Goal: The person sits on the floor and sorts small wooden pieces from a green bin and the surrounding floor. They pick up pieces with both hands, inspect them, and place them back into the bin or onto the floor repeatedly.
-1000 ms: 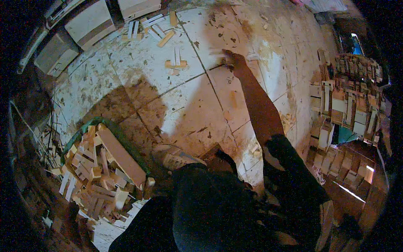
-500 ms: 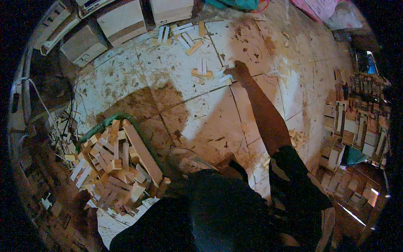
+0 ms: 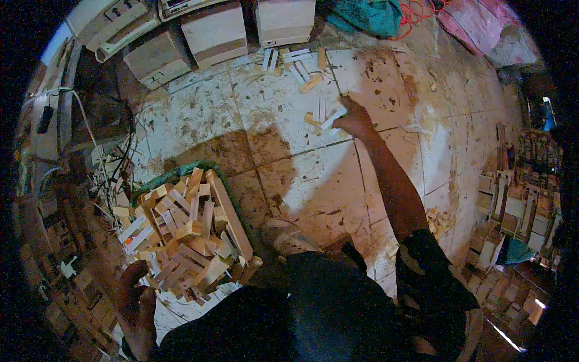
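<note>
My right hand (image 3: 357, 120) reaches out over the floor, fingers closed on a pale wooden block (image 3: 333, 119). That block lies against a small group of wood blocks (image 3: 319, 110), a light pair set over a yellowish one. Down at the lower left, my left hand (image 3: 137, 304) is held beside a heap of wood offcuts (image 3: 187, 229). Its fingers are apart and I see nothing in them. The heap lies in a green-edged container (image 3: 208, 164), a long board (image 3: 230, 217) along its right side.
More blocks lie in stacks (image 3: 301, 73) farther off, in front of large pale boxes (image 3: 214, 36). A teal cloth (image 3: 368, 17) and a pink sack (image 3: 476, 27) are at the far right. Stacked wood (image 3: 525, 199) lines the right; cables (image 3: 90, 120) and scraps are at the left.
My right hand has brought its block left against the small group. My left hand has risen farther into view beside the heap, and the whole view has shifted.
</note>
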The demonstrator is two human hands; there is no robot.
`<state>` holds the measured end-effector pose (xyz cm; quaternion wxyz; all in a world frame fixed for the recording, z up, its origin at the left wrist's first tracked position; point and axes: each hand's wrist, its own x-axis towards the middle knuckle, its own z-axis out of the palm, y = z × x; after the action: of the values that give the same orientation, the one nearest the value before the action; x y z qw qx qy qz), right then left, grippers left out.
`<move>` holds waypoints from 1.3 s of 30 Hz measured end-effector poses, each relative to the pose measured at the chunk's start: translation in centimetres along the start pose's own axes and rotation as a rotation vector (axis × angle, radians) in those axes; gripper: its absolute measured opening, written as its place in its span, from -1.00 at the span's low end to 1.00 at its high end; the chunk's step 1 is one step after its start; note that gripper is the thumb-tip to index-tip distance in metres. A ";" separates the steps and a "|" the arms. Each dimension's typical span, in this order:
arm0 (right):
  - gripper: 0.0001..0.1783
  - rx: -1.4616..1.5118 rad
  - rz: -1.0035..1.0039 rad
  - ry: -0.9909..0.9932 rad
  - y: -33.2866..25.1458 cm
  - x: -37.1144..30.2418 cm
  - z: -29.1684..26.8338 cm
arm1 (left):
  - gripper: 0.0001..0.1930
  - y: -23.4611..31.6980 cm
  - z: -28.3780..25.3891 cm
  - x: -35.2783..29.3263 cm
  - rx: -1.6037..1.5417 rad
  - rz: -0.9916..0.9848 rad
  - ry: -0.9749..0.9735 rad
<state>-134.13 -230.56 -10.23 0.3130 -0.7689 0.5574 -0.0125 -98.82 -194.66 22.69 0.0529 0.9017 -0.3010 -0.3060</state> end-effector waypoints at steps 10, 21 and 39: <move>-0.18 -0.223 -0.136 0.050 -1.0 0.7 4.0 | -0.59 -3.2 0.8 0.9 -0.320 0.101 -0.102; -0.29 0.201 -0.018 -0.144 -9.4 -2.4 -3.3 | -0.61 -4.3 0.9 1.4 -0.596 0.087 0.075; -0.06 0.006 -1.082 -1.141 -38.2 -6.2 3.1 | -0.50 -3.0 1.9 0.4 -0.377 0.344 -0.047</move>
<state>-102.89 -216.75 8.21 0.5035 -0.8202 -0.1412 0.2321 -98.16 -192.27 20.09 0.2642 0.8041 -0.3887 -0.3642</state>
